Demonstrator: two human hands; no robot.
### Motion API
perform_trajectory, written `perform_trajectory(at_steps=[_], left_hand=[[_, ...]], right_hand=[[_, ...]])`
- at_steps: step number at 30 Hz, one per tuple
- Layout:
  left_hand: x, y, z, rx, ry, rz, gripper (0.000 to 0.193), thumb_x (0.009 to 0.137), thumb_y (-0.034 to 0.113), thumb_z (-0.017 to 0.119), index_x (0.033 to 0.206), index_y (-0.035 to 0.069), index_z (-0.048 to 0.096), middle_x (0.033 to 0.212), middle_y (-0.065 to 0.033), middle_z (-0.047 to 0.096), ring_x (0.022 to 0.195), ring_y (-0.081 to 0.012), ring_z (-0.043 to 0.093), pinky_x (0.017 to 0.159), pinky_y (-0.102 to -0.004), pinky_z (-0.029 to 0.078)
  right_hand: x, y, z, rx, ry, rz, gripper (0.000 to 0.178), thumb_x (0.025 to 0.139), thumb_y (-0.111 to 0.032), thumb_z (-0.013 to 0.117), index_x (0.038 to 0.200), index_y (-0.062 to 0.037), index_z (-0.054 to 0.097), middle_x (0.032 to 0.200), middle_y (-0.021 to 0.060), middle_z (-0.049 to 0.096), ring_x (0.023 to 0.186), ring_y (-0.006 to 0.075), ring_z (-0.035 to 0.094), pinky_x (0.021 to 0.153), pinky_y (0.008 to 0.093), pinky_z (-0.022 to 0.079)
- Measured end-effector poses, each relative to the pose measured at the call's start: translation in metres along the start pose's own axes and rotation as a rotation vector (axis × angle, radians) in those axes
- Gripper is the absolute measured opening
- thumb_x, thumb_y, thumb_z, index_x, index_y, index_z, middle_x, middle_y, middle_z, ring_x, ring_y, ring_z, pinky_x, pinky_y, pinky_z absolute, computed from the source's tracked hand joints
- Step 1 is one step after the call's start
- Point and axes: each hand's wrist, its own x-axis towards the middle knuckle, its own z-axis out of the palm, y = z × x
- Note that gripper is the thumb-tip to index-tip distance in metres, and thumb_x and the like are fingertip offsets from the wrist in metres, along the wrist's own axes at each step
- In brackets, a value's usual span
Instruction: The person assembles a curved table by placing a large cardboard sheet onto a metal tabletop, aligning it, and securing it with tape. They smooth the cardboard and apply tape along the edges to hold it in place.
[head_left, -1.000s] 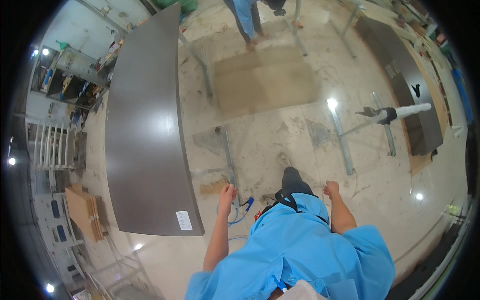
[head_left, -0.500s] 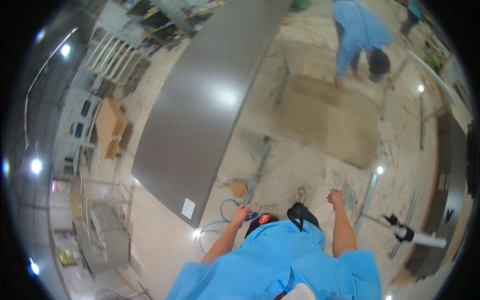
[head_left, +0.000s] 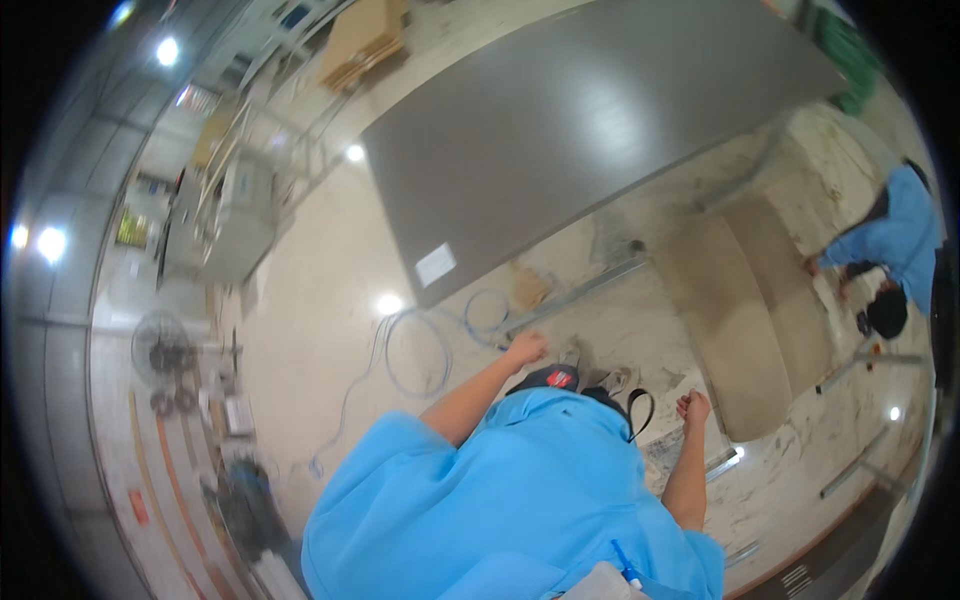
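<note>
My left hand (head_left: 527, 348) hangs in front of my waist with its fingers curled in loosely; nothing shows in it. It is nearest to a coil of blue hose (head_left: 418, 352) on the floor and is apart from the dark grey panel (head_left: 560, 120) beyond. That panel has a white label (head_left: 435, 264) at its near corner. My right hand (head_left: 692, 408) is half closed at my right side, with nothing visible between the fingers. Close beyond it lies a brown sheet (head_left: 725, 310), folded or bent along a ridge. Neither hand touches anything I can see.
A co-worker in blue (head_left: 890, 240) bends low at the sheet's far right end. Metal stand bars (head_left: 580, 295) run under the panel's near edge. Brown boards (head_left: 362, 42) are stacked at the far left. A fan (head_left: 165, 350) stands at left, and another dark panel (head_left: 830, 560) lies lower right.
My view has turned left, so the panel and sheet now lie further right and crosswise. The sheet, flat before, now has a raised fold. Both my hands stay curled.
</note>
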Motion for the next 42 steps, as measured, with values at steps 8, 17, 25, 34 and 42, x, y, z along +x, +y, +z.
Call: perform_trajectory(at_steps=[8,17,25,34,42], left_hand=[[-0.023,-0.01,-0.009,-0.153,0.078,-0.039,0.028,0.096,0.03,0.065,0.105,0.003,0.065,0.092,-0.0081,0.069,0.078,-0.0169,0.066,0.067,-0.0308,0.052],[0.001,-0.089,-0.118,-0.173,0.011,-0.21,0.026,0.096,0.026,0.063,0.116,0.01,0.063,0.097,-0.0062,0.068,0.086,-0.017,0.068,0.074,-0.0313,0.054],[0.021,-0.127,-0.207,-0.153,0.069,-0.213,0.032,0.096,0.029,0.061,0.116,0.004,0.062,0.095,-0.0094,0.066,0.086,-0.02,0.067,0.075,-0.0344,0.054],[0.038,-0.119,-0.205,-0.116,-0.06,-0.311,0.018,0.096,0.02,0.059,0.09,0.004,0.06,0.072,-0.0076,0.059,0.063,-0.0197,0.06,0.053,-0.0319,0.048],[0.061,-0.054,-0.14,-0.093,-0.246,-0.202,0.013,0.096,0.015,0.054,0.088,0.005,0.056,0.073,-0.0068,0.057,0.056,-0.0178,0.052,0.048,-0.0315,0.044]], right_hand=[[-0.05,0.076,0.04,-0.085,-0.011,0.269,0.026,0.101,-0.024,0.057,0.109,0.0006,0.059,0.085,0.0129,0.064,0.066,0.0202,0.064,0.055,0.0325,0.054],[-0.086,0.05,0.105,-0.103,0.031,0.094,0.029,0.098,-0.024,0.059,0.116,-0.0014,0.061,0.092,0.0124,0.068,0.074,0.0213,0.067,0.064,0.0334,0.056],[-0.12,0.059,0.204,-0.113,-0.039,0.002,0.033,0.097,-0.021,0.061,0.123,-0.0002,0.063,0.093,0.0128,0.069,0.076,0.0228,0.069,0.062,0.0329,0.057],[-0.156,0.13,0.171,-0.153,0.085,0.034,0.029,0.096,-0.026,0.063,0.105,0.0011,0.066,0.086,0.0114,0.068,0.071,0.0219,0.069,0.057,0.0336,0.057],[-0.171,0.185,0.103,-0.06,0.236,0.127,0.03,0.092,-0.025,0.063,0.093,0.0036,0.07,0.08,0.0162,0.071,0.066,0.0254,0.071,0.056,0.0365,0.058]])
